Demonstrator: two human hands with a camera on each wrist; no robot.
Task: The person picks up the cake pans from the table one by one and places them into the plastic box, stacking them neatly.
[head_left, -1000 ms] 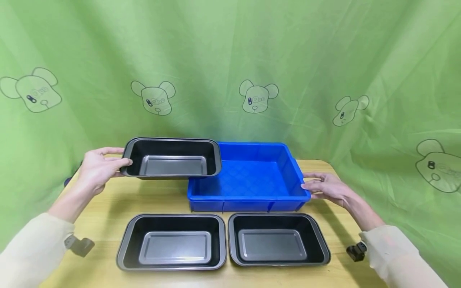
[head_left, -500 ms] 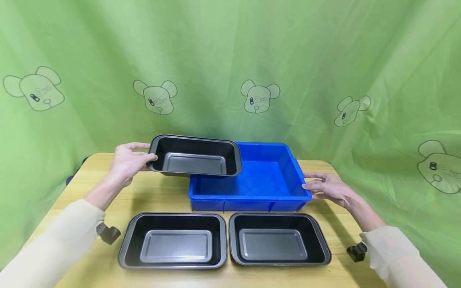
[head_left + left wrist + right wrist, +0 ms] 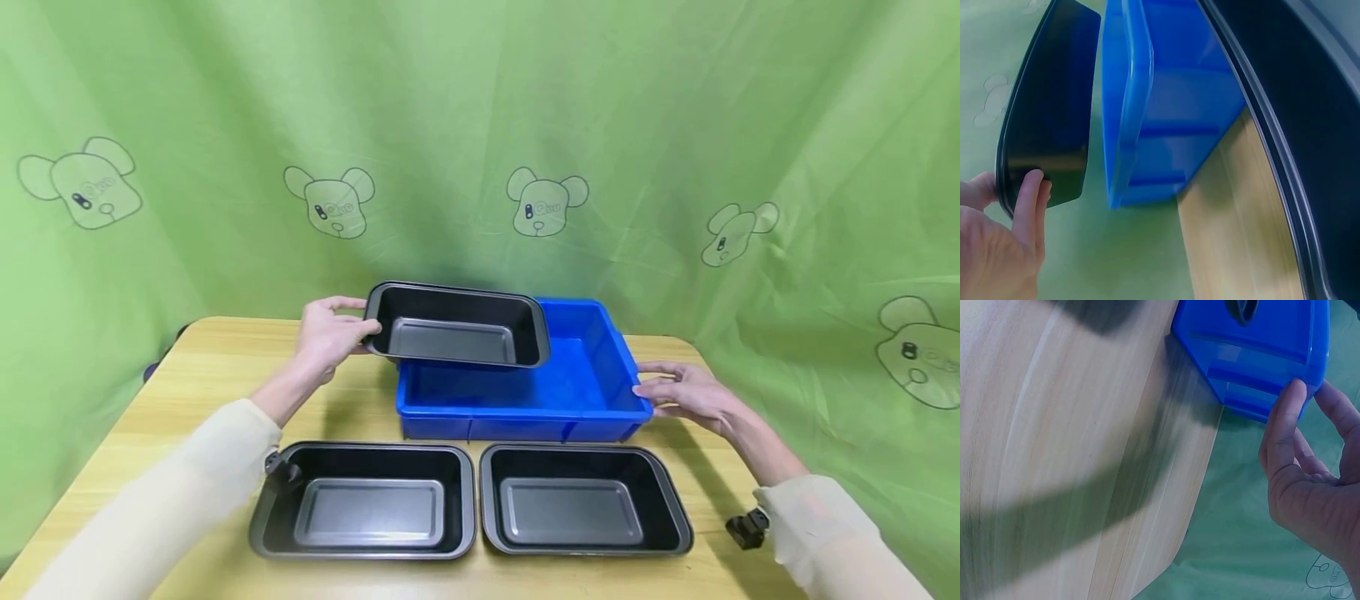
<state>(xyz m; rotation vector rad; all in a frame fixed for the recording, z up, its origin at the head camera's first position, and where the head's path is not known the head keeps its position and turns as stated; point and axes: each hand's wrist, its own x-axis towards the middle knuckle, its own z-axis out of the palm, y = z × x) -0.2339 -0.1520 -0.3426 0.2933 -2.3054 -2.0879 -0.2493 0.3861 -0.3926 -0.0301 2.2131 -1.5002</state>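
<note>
In the head view my left hand (image 3: 330,337) pinches the left end of a dark loaf pan (image 3: 453,337), thumb on the rim and fingers on the outer wall. The pan is held slightly tilted above the left part of a blue plastic bin (image 3: 525,423), hiding that part of its inside. The left wrist view shows the raised pan's dark outer side (image 3: 1054,94) beside the bin's wall. My right hand (image 3: 690,393) holds the bin's right rim; in the right wrist view its fingers (image 3: 1285,422) lie on the outer wall with the thumb across the rim.
Two more dark loaf pans stand side by side at the front, a left one (image 3: 367,512) and a right one (image 3: 573,508). All stand on a light wooden table (image 3: 202,375). A green curtain (image 3: 450,125) with mouse-head drawings hangs behind and at both sides.
My left hand has carried the loaf pan rightward, from the bin's left edge to over the bin. The pan now tilts down slightly to the right. The right hand stays on the bin's rim.
</note>
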